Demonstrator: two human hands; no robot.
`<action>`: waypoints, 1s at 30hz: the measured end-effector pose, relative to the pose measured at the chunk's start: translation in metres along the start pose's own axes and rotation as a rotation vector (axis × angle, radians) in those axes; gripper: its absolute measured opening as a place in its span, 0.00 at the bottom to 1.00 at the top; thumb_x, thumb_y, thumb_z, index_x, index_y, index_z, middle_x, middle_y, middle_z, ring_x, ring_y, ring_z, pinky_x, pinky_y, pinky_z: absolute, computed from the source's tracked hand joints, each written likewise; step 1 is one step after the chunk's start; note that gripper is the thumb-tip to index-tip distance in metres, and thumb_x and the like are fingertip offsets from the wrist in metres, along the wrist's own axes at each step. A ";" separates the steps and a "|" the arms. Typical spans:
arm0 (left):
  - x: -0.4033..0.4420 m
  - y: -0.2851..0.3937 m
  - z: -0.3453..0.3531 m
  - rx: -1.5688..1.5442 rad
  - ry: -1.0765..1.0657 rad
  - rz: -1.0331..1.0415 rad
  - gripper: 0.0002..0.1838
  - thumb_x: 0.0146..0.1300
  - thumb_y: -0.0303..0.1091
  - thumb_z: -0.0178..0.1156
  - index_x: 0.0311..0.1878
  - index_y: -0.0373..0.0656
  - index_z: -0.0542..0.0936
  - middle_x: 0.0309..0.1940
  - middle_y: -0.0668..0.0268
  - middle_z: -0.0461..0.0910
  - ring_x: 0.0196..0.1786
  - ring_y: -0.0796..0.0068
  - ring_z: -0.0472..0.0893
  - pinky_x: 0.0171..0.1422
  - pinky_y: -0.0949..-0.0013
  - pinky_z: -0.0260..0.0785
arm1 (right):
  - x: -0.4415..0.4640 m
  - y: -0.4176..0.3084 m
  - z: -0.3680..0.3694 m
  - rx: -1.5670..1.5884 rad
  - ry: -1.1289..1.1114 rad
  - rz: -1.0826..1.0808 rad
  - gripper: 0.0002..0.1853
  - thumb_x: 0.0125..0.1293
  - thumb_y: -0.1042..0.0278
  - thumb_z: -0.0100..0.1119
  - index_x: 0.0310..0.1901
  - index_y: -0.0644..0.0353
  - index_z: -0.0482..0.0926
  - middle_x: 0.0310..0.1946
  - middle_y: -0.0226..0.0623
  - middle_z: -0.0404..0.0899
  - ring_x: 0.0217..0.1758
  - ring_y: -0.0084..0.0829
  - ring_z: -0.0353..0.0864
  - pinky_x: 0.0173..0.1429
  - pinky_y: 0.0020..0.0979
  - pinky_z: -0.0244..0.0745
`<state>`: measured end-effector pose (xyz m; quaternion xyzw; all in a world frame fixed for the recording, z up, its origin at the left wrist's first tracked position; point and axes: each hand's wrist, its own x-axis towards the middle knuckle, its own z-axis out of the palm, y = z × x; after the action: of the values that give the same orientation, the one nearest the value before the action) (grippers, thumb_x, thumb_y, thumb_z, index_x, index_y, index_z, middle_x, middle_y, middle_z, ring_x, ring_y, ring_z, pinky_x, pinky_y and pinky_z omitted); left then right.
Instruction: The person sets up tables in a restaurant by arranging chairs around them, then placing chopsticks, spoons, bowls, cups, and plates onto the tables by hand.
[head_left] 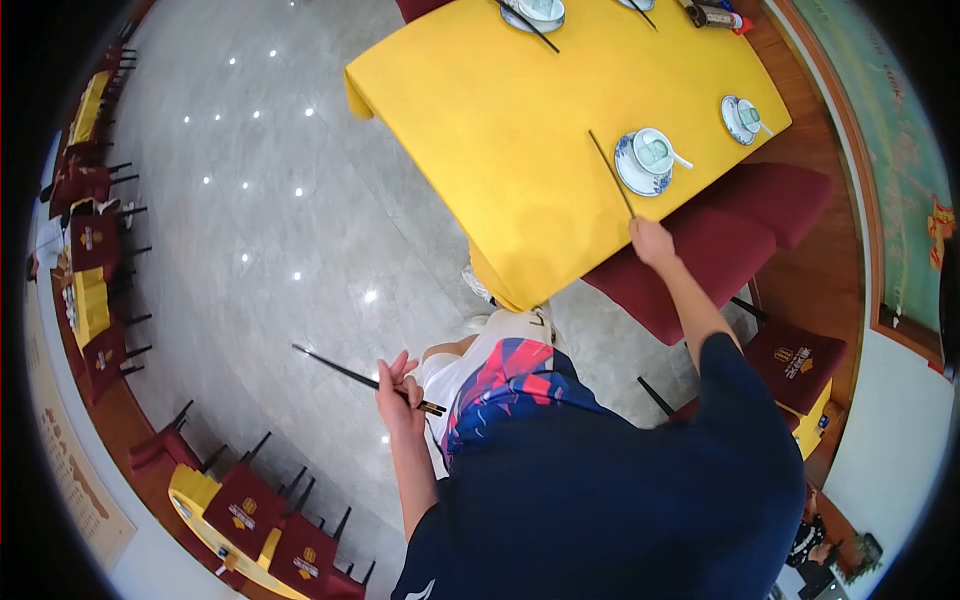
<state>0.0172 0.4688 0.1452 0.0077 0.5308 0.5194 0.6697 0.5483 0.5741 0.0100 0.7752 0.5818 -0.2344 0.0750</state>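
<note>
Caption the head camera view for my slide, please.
Left hand holds black chopsticks; right hand touches tabletop chopsticks beside a plate.

Left hand (pixel 398 388): held slender black, gold-ended chopsticks (pixel 335 364).
Right hand (pixel 653 242): gripped a thin dark chopstick (pixel 610 170) near a round blue-and-white porcelain plate (pixel 645 185) on yellow cloth (pixel 500 130).

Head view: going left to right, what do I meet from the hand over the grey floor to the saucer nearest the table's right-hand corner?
Left hand with its black chopsticks, dark chopstick (possibly a pair) at the right hand, right hand, far saucer.
</note>
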 end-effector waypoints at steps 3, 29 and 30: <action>0.052 0.010 0.027 0.244 0.067 0.034 0.21 0.72 0.41 0.52 0.56 0.32 0.76 0.55 0.53 0.79 0.12 0.89 0.59 0.15 0.81 0.46 | -0.047 -0.091 0.016 0.074 -0.084 -0.269 0.19 0.72 0.59 0.39 0.34 0.65 0.75 0.31 0.57 0.79 0.36 0.55 0.80 0.40 0.52 0.74; 0.318 0.313 0.080 0.215 -0.646 -0.327 0.24 0.75 0.51 0.42 0.23 0.49 0.62 0.14 0.77 0.52 0.14 0.86 0.49 0.15 0.79 0.45 | 0.108 -0.485 -0.054 1.495 -0.090 -0.017 0.17 0.70 0.52 0.52 0.31 0.57 0.78 0.20 0.31 0.77 0.21 0.25 0.76 0.26 0.28 0.70; 0.316 0.324 0.090 0.223 -0.647 -0.328 0.25 0.76 0.51 0.41 0.22 0.49 0.62 0.14 0.76 0.53 0.13 0.86 0.50 0.14 0.79 0.46 | 0.152 -0.461 -0.052 1.764 -0.031 0.089 0.14 0.70 0.55 0.53 0.32 0.56 0.78 0.19 0.29 0.76 0.20 0.22 0.75 0.25 0.25 0.69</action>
<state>-0.1740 0.8893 0.1441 0.1591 0.3392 0.3149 0.8720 0.1632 0.8697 0.0590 0.5694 0.1572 -0.6052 -0.5336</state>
